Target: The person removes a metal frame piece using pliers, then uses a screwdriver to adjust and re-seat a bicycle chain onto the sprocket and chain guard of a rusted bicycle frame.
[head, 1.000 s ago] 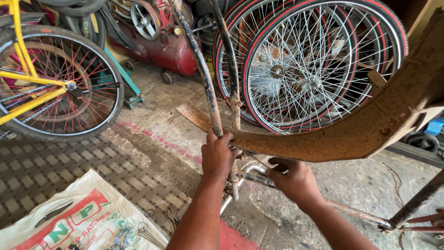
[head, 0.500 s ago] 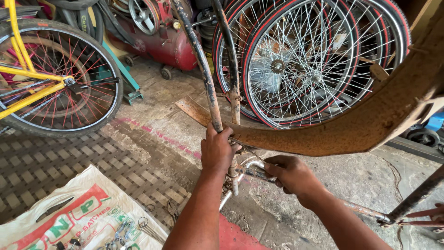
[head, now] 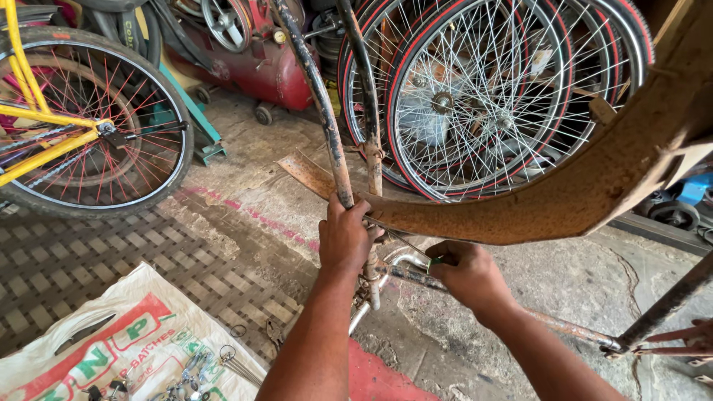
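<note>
Both hands sit slightly lower and nearer the camera than a second ago, and the view has drifted a little to the right, with the yellow bicycle (head: 44, 141) sliding toward the left edge. A person works on a rusty bicycle frame (head: 334, 148) turned upside down on a workshop floor. Their left hand (head: 343, 239) is clenched around the lower end of one of the frame's rusted stays, just where it meets the long, curved, rust-brown mudguard (head: 564, 200) that sweeps across the right of the scene. Their right hand (head: 469, 273) is closed on a small tool with a green handle (head: 438, 261), pressed against the chrome and rusted tubing just below the mudguard; how the tool's tip meets the metal cannot be seen. Several spoked wheels (head: 505, 96) with red-lined rims lean together behind the frame, beside a red air compressor tank (head: 260, 70). At the lower left, a printed white sack (head: 111, 349) lies flat on the brick paving, with small metal parts and tools scattered on it.
</note>
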